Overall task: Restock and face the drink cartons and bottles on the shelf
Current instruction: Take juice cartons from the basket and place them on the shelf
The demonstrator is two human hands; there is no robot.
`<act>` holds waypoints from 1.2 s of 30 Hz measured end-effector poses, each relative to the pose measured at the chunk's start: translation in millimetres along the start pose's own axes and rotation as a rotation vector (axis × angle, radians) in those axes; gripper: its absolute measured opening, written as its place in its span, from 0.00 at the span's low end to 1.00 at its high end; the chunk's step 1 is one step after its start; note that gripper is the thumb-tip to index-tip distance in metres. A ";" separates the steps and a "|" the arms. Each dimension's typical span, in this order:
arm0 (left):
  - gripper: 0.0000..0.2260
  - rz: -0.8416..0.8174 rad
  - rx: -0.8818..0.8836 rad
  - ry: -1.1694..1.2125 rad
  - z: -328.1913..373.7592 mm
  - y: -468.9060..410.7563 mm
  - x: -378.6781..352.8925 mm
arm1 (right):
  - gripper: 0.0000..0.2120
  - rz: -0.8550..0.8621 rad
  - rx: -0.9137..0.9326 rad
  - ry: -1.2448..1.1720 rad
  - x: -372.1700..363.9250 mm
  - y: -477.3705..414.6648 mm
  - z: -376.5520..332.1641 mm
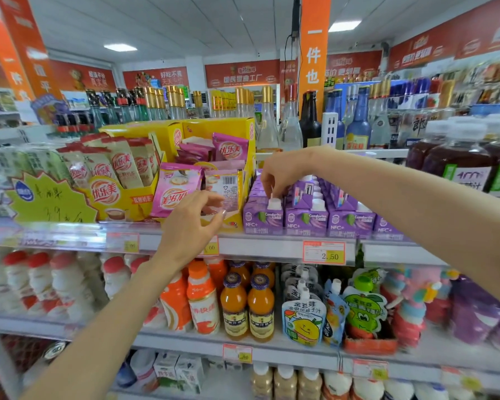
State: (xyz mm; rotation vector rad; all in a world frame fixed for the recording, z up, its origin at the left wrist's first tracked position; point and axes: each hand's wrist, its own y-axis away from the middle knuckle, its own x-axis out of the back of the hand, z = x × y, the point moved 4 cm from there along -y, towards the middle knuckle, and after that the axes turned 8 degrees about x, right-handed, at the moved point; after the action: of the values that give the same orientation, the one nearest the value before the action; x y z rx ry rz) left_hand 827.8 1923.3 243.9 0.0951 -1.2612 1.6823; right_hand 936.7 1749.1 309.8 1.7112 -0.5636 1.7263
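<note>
at the shelf [257, 247] front edge our right hand [283, 174] pinched a purple carton [261, 220] cap [274, 204], left hand [189, 226] loosely curled; facing seemed unfinished.

"NFC+" is printed on the purple drink cartons [262, 217]. The red-and-yellow shelf price tag [324, 252] shows "2.50". "优乐美" marks the pink sachets [173, 192], and the orange hanging banner [313, 53] reads "一件也".

Only one view was given: a wide-angle picture taken from the person's head, faced forward and slightly down. The shelf [260, 246] was seen close up, and its straight edges were bowed by the lens.
</note>
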 end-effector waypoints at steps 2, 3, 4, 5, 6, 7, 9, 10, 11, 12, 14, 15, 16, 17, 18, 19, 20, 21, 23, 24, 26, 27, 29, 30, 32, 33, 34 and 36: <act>0.08 -0.004 0.002 0.013 2.3 -1.1 0.2 | 0.06 0.032 0.017 -0.018 1.3 2.1 0.3; 0.08 -0.008 0.002 0.018 4.3 -2.1 0.4 | 0.06 0.051 0.025 -0.031 3.2 4.0 0.7; 0.08 -0.011 -0.004 0.020 6.8 -3.4 0.3 | 0.07 0.071 0.029 -0.046 6.1 6.5 0.8; 0.08 -0.014 -0.016 0.015 9.6 -5.1 -0.1 | 0.07 0.092 0.029 -0.066 9.8 8.9 1.4; 0.09 -0.015 -0.033 0.003 12.3 -7.2 -0.5 | 0.08 0.119 0.031 -0.088 14.8 11.7 2.0; 0.10 -0.016 -0.049 -0.016 14.8 -9.5 -1.5 | 0.08 0.156 0.031 -0.105 21.0 15.0 2.9; 0.14 -0.018 -0.076 -0.059 18.5 -15.2 -4.6 | 0.08 0.259 0.031 -0.136 37.4 25.5 3.8; 0.17 -0.017 -0.093 -0.076 20.4 -18.7 -6.4 | 0.08 0.317 0.035 -0.164 46.4 32.8 3.4; 0.21 -0.013 -0.115 -0.088 22.1 -22.4 -8.2 | 0.07 0.372 0.038 -0.199 54.8 41.0 2.8; 0.26 -0.003 -0.141 -0.098 24.4 -26.1 -9.7 | 0.07 0.415 0.041 -0.242 61.6 49.6 1.1; 0.32 0.040 -0.198 -0.118 30.1 -31.9 -11.3 | 0.05 0.465 0.050 -0.342 69.0 66.5 -4.6; 0.33 0.069 -0.227 -0.127 33.5 -33.5 -11.6 | 0.04 0.474 0.060 -0.392 69.5 74.0 -9.0; 0.33 0.099 -0.249 -0.133 36.9 -34.2 -11.1 | 0.04 0.476 0.075 -0.437 68.0 80.8 -14.4; 0.31 0.127 -0.265 -0.138 39.8 -34.0 -10.5 | 0.03 0.478 0.092 -0.475 65.0 86.6 -19.7; 0.29 0.152 -0.284 -0.147 42.1 -33.3 -9.3 | 0.03 0.487 0.106 -0.511 60.9 91.6 -25.1; 0.27 0.176 -0.308 -0.160 44.3 -31.8 -8.0 | 0.03 0.503 0.115 -0.547 56.1 96.2 -29.5; 0.26 0.189 -0.330 -0.172 46.0 -30.0 -7.3 | 0.03 0.526 0.119 -0.581 50.8 100.1 -33.2; 0.25 0.187 -0.344 -0.173 46.8 -27.7 -7.4 | 0.03 0.551 0.123 -0.613 45.4 103.5 -36.7; 0.25 0.159 -0.345 -0.152 44.8 -22.1 -10.8 | 0.03 0.594 0.161 -0.669 34.7 109.4 -44.6; 0.25 0.145 -0.339 -0.137 42.4 -19.1 -13.5 | 0.03 0.608 0.187 -0.692 29.9 111.6 -47.7; 0.24 0.116 -0.309 -0.091 35.3 -13.8 -19.0 | 0.07 0.625 0.220 -0.718 21.5 115.4 -49.4; 0.24 0.102 -0.287 -0.063 31.6 -12.2 -20.8 | 0.08 0.631 0.226 -0.719 17.8 116.6 -48.5; 0.24 0.094 -0.260 -0.030 27.0 -10.2 -22.3 | 0.11 0.634 0.230 -0.716 11.2 117.9 -45.5; 0.24 0.098 -0.260 -0.028 26.7 -9.3 -22.4 | 0.11 0.632 0.230 -0.709 8.4 117.6 -44.2; 0.24 0.110 -0.270 -0.036 27.7 -7.4 -22.8 | 0.12 0.624 0.221 -0.672 4.5 116.4 -44.0; 0.25 0.114 -0.270 -0.040 27.8 -6.6 -23.1 | 0.12 0.620 0.216 -0.655 3.2 115.4 -44.7; 0.25 0.113 -0.265 -0.044 27.2 -6.4 -23.4 | 0.13 0.617 0.213 -0.643 2.2 114.3 -45.8; 0.25 0.106 -0.254 -0.054 25.3 -6.5 -23.1 | 0.17 0.616 0.206 -0.621 0.6 113.1 -49.2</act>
State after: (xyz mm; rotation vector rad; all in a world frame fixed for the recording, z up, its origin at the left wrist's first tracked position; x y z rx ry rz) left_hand 832.5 1888.9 246.7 -0.0808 -1.5332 1.6023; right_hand 822.8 1703.4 322.2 2.4176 -1.3412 1.6474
